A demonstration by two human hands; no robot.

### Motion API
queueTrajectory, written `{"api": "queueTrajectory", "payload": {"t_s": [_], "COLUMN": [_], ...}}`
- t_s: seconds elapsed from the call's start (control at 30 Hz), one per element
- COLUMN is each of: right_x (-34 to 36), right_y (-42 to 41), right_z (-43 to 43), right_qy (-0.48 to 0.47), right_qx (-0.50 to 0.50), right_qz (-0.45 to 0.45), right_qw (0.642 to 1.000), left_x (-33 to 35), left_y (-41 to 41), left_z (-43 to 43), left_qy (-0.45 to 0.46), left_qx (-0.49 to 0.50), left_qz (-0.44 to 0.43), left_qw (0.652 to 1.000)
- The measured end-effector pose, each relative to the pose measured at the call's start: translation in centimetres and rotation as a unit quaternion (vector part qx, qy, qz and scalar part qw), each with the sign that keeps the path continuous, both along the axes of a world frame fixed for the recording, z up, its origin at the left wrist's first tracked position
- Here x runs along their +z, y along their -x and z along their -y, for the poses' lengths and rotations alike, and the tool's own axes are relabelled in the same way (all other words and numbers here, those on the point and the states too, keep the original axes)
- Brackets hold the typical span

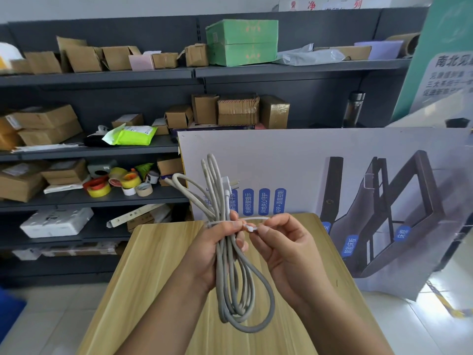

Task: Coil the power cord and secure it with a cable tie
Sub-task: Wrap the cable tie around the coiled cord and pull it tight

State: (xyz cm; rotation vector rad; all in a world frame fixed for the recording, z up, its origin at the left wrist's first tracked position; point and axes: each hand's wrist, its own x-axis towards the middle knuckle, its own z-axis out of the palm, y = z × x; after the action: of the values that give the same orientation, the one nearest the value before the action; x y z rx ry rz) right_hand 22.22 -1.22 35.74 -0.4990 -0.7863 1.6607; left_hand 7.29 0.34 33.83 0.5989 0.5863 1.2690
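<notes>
A grey-white power cord is coiled into long loops that hang above the wooden table. Its white plug sticks up near the top of the coil. My left hand is closed around the middle of the bundle. A thin white cable tie loops around the cord at that height. My right hand pinches the tie's head and tail between thumb and fingers, right beside my left thumb.
A large printed cardboard box leans behind the table. Dark shelves at the left and back hold cardboard boxes, tape rolls and a green box. Pale tiled floor lies on both sides of the table.
</notes>
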Motion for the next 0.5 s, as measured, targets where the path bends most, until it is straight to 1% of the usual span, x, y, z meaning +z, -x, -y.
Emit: {"api": "queueTrajectory", "payload": {"t_s": [0.1,0.2,0.33,0.43,0.5], "right_x": [0.14,0.24,0.11,-0.08,-0.29], "right_y": [0.06,-0.04,-0.17,-0.39,-0.51], "right_z": [0.12,0.18,0.08,-0.11,-0.37], "right_qy": [0.009,0.012,0.014,0.05,0.083], "right_qx": [-0.007,-0.002,0.004,0.022,0.035], "right_qz": [0.003,0.0,0.046,0.048,0.036], "right_qw": [1.0,1.0,0.999,0.997,0.995], "left_x": [-0.01,0.23,0.29,0.15,0.09], "left_y": [-0.04,-0.22,-0.49,-0.45,-0.52], "left_z": [-0.01,0.04,0.14,-0.01,-0.04], "left_qy": [0.005,0.014,0.013,-0.008,-0.032], "left_qx": [0.019,0.027,0.059,0.104,0.136], "left_qz": [-0.019,-0.019,-0.043,-0.083,-0.13], "left_qw": [1.0,0.999,0.997,0.991,0.982]}}
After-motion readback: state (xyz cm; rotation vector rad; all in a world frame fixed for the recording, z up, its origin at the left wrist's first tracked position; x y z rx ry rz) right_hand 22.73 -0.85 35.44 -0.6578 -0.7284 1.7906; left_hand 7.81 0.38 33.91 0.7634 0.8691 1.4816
